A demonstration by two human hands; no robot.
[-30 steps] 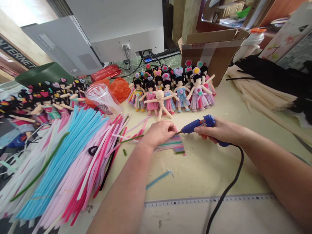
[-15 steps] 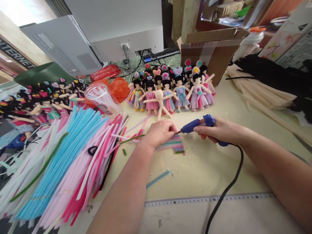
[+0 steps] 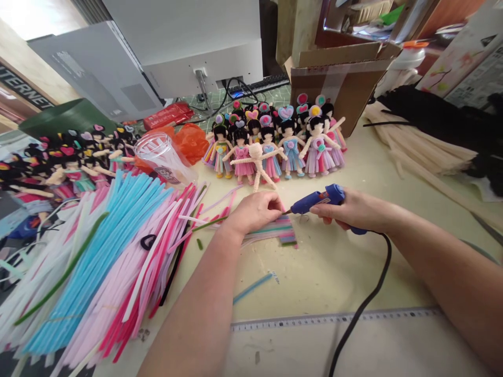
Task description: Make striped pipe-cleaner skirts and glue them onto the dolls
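Note:
My right hand (image 3: 353, 209) is wrapped around a blue hot glue gun (image 3: 317, 200), its nozzle pointing left to my left fingertips. My left hand (image 3: 257, 210) is closed in a pinch at the upper edge of a striped strip of pipe cleaners (image 3: 286, 230) lying on the table. A green pipe cleaner (image 3: 208, 225) runs out leftward from under that hand and appears to be held in it; the pinch itself is partly hidden. Just beyond stands a plain cream pipe-cleaner figure (image 3: 257, 163), arms spread, in front of several finished dolls (image 3: 291, 149).
Bundles of coloured pipe cleaners (image 3: 106, 251) fill the left side, beside a clear plastic cup (image 3: 165, 162). More dolls (image 3: 70, 165) stand behind them. A cardboard box (image 3: 334, 84) is at the back. The glue gun's cord (image 3: 369, 303) crosses a ruler strip (image 3: 298, 320) near the front.
The glue gun's nozzle has stayed at the left fingertips, with only a very slight shift. The whole view has moved a little; both hands keep their grip.

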